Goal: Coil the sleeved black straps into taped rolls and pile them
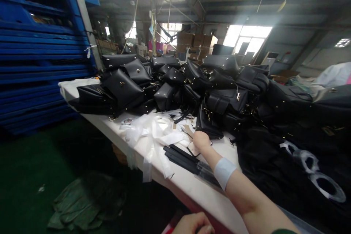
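Observation:
My right hand (201,140) reaches across the table to the front of a black leather bag (208,126). Its fingers are hidden behind the back of the hand, so what they hold cannot be made out. Close below it lies a beige tag-like piece (194,149) with a thin black cord. At the bottom edge, my left hand (193,223) is partly cut off, fingers curled in; anything inside is hidden. Between the hands, a bundle of flat black strips (181,159), partly in clear plastic, lies along the table's front edge.
Black bags are heaped across the white table (189,186). Loose translucent strips (153,131) hang over its edge. Rolls of clear tape (327,186) rest on black material at right. Blue pallets (41,55) are stacked at left; a green crumpled sheet (85,201) is on the floor.

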{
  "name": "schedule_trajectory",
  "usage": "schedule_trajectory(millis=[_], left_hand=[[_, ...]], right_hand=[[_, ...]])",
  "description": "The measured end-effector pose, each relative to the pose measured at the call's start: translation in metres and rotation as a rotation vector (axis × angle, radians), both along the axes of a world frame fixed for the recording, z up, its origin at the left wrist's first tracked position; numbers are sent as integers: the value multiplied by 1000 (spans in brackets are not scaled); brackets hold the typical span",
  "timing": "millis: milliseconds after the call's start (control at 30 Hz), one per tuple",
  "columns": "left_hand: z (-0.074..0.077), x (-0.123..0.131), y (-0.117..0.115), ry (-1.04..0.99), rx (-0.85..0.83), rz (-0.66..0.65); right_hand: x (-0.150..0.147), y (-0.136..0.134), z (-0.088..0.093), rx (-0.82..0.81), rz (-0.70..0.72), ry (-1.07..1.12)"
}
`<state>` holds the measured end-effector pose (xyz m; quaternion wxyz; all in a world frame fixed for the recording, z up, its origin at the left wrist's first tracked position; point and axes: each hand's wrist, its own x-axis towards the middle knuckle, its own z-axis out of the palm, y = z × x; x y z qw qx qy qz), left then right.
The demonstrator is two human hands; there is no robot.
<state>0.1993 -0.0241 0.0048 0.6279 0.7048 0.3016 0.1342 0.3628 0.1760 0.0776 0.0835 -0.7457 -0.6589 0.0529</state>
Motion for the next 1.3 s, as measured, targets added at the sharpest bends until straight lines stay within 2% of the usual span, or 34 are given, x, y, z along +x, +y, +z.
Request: schedule_trajectory(millis=[100, 167, 267, 367, 433, 500, 600, 733, 867, 1033, 1167, 1300], left_hand=[[5, -1, -1, 1, 32, 13], [8, -2, -1, -2, 31, 42], [9, -1, -1, -42, -21, 60], [2, 5, -1, -66, -127, 56], [-5, 12, -2, -81, -201, 51], [-8, 20, -5, -98, -255, 39], [-7, 31, -8, -101, -271, -3], [0, 44, -14, -92, -248, -26], [3, 54, -19, -64, -184, -32], [-3, 57, -24, -32, -188, 6], [-5, 56, -27, -29, -244, 41], [-2, 57, -30, 0, -306, 31]], right_hand=[[20, -24, 6, 24, 6, 112], [36, -56, 6, 12, 6, 192], [58, -126, 4, 11, 17, 394], [72, -204, 4, 15, 53, 759], [81, -248, 6, -21, 29, 929], [89, -284, 11, -17, -32, 966], [97, -321, 21, 49, -69, 836], [87, -345, 27, 1, -57, 600], [67, -354, 18, -44, -54, 482], [73, -366, 21, 45, -60, 478], [82, -373, 27, -11, 12, 596], [69, -370, 17, -36, 16, 530]])
